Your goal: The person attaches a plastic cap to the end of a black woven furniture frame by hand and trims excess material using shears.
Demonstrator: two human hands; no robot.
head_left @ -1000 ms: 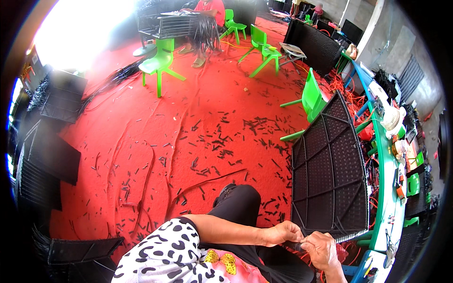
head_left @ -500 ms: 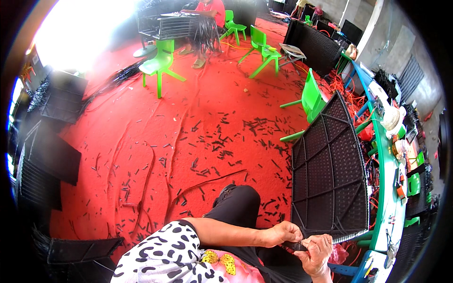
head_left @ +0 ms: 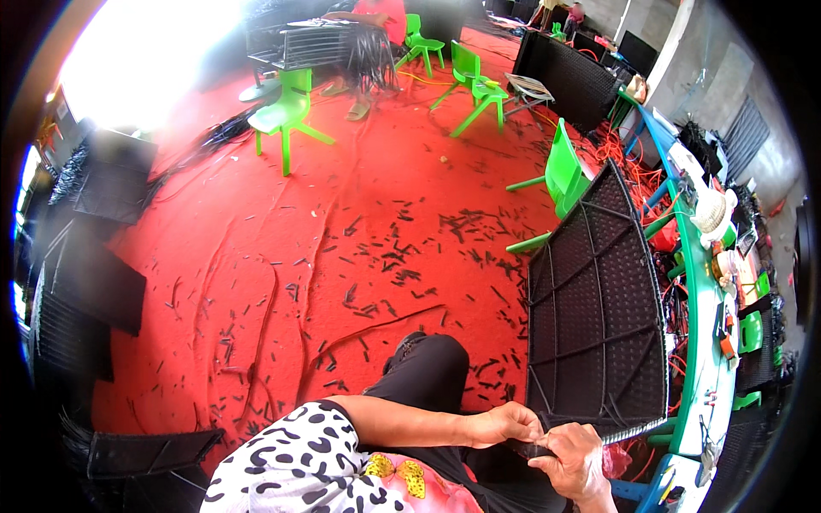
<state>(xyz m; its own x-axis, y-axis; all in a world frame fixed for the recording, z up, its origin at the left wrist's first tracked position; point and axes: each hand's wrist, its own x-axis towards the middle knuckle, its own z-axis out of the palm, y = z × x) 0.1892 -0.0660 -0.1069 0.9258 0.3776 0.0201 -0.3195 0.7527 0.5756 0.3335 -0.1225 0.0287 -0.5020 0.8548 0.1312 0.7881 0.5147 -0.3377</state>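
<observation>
The floor (head_left: 188,235) has a red surface, ridged in long creases left of centre. Short dark offcuts (head_left: 405,275) lie scattered over its middle and lower areas; a long dark strand (head_left: 376,327) lies below centre. Green chairs (head_left: 282,113) stand on it, upper frame. Right side: a pale-topped, green-edged table (head_left: 689,376) bears a pale hat (head_left: 712,214) and a small orange object (head_left: 728,346).

2 hands in tight here: left hand (head_left: 505,425) and right hand (head_left: 575,462), fingers pinched close together, right by the near edge of a black woven panel (head_left: 590,299)! Beyond the grip, 1 green chair (head_left: 564,171); rightward, a long table (head_left: 701,325); leftward, dark scraps (head_left: 405,276) littering red floor (head_left: 188,214).
</observation>
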